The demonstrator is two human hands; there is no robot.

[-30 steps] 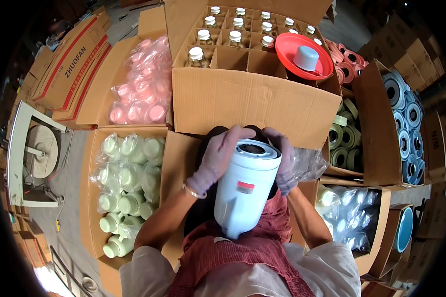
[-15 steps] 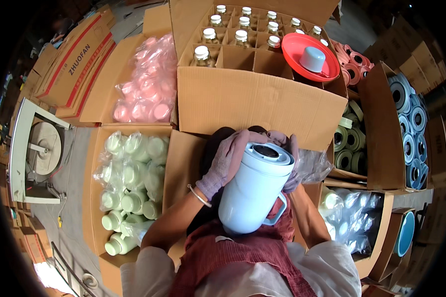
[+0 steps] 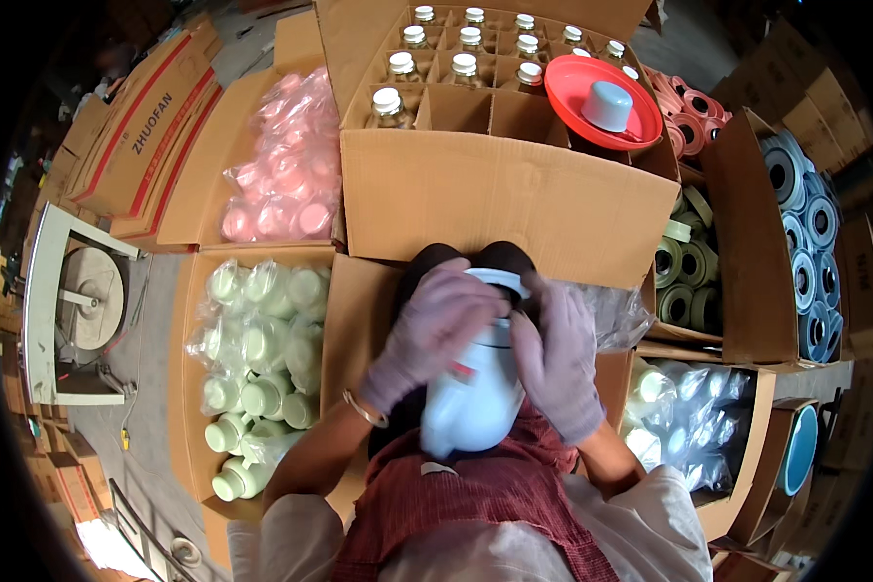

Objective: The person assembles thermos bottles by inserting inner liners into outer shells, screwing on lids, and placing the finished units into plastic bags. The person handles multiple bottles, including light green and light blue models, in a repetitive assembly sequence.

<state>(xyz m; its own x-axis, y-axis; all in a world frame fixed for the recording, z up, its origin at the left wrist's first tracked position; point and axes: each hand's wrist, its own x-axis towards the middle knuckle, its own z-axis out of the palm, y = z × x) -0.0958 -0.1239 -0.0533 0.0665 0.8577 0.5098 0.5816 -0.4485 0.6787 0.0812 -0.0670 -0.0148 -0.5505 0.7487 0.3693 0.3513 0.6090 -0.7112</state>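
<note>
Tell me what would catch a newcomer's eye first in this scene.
Dead centre, two gloved hands, the left hand and the right hand, clasp a pale jug-like container over the person's lap. Just beyond it stands a big divided carton with white-capped bottles in its cells and a bright red lid lying on its right corner. Bagged pink parts and pale green parts fill boxes on the left.

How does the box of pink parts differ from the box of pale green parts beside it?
The box of pink parts lies farther from the person, next to the big divided carton; the box of pale green parts lies closer, beside the left hand. The pink parts look round and flat, while some green ones show necks like small bottles. Both boxes are open cardboard, and their contents sit in clear plastic bags.
</note>
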